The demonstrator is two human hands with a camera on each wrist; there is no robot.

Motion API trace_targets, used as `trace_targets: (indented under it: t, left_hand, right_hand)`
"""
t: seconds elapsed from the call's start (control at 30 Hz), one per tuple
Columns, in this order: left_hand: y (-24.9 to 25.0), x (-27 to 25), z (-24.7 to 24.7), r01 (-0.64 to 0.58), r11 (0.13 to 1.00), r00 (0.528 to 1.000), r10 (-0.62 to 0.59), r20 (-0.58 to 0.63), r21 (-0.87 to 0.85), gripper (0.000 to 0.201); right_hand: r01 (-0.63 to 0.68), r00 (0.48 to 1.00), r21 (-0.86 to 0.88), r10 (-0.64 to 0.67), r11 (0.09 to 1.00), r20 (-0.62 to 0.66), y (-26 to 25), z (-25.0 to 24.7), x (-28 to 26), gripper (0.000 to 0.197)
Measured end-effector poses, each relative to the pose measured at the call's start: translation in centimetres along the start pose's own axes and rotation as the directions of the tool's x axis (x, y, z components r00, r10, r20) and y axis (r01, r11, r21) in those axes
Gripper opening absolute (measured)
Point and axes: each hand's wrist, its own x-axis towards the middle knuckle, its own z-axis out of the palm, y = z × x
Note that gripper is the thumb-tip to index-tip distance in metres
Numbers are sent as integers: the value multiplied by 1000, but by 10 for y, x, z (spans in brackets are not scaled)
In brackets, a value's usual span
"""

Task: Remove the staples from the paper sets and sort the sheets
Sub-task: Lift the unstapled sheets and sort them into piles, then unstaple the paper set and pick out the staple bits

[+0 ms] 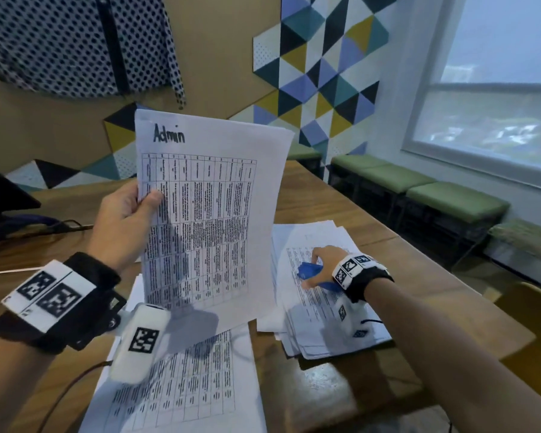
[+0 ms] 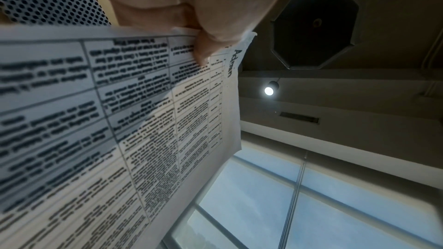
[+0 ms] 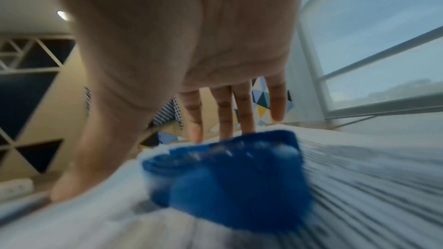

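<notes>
Spanning the room, a wooden table [image 1: 372, 214] meets green benches [image 1: 419, 182].

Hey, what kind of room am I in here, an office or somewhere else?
Probably an office meeting or break room. Printed table sheets, one headed "Admin", lie on a long wooden table; green cushioned benches line the wall under a large window, beside a geometric triangle wall pattern.
</notes>
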Motion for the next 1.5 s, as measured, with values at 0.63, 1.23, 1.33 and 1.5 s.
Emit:
trace_targets:
  t: [0.63,1.23,1.33,1.5]
  left_hand:
    - [-47,36,-68,257,841,944,-323,61,477,23]
    - [-166,2,-42,394,496,637,-754,159,774,46]
    - [-164,11,-33,269,476,751,-648,127,837,72]
    - [-136,33,16,179,670,854,-470,225,720,45]
  right_hand:
    - [251,944,877,-303,411,-128,-113,6,-84,48]
    - [365,839,325,-459,873,291,-120,65,-75,27]
    - [421,876,247,-462,873,137,-114,52,-72,27]
    - [363,923,85,-346,928,-167,-77,23,-46,35]
